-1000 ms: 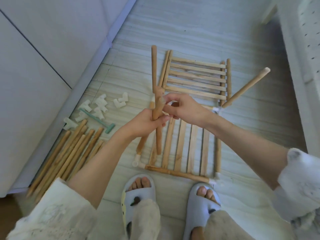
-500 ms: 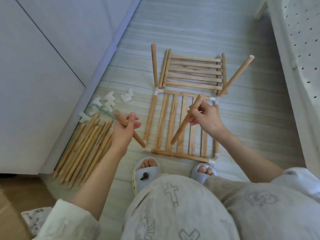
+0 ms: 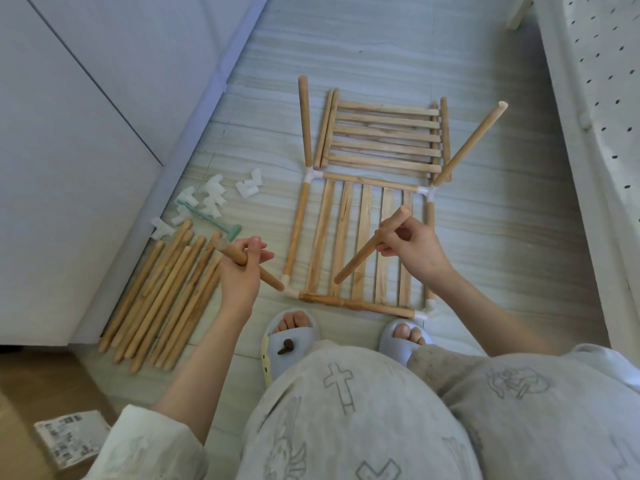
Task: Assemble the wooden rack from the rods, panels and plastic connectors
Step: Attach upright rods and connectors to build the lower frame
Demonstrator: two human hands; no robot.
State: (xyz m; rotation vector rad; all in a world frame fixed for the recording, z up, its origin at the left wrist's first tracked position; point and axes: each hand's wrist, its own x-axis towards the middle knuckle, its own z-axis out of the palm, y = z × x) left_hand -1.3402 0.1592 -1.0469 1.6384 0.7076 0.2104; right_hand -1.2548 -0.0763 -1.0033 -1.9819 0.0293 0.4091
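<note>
On the floor at far left lies the rod bundle [image 3: 156, 299], with the loose plastic connectors [image 3: 211, 199] and a green mallet [image 3: 211, 218] just beyond it.

The left hand [image 3: 242, 268] grips a short rod [image 3: 247, 263], fingers curled round its middle. The rod's lower tip sits just beside the near-left corner connector [image 3: 289, 289] of the frame; whether it touches cannot be told.

The assembled frame [image 3: 360, 244] lies flat at centre: a slatted panel bordered by rods joined at four white corner pieces. A second, unframed slatted panel [image 3: 384, 135] lies just beyond it.

The right hand [image 3: 412, 247] pinches a second rod [image 3: 370, 245] near its upper end and holds it tilted above the slats, apart from any connector.

An upright rod [image 3: 467, 145] leans outward from the far-right corner connector [image 3: 427, 192].

Probable faults from this state:
- Pushing either rod into a socket at an angle may jam it or split the plastic.
- Pressing on one corner may lift the flat frame and release the slats.
- The leaning upright may be only part-seated; a knock could free it.
</note>
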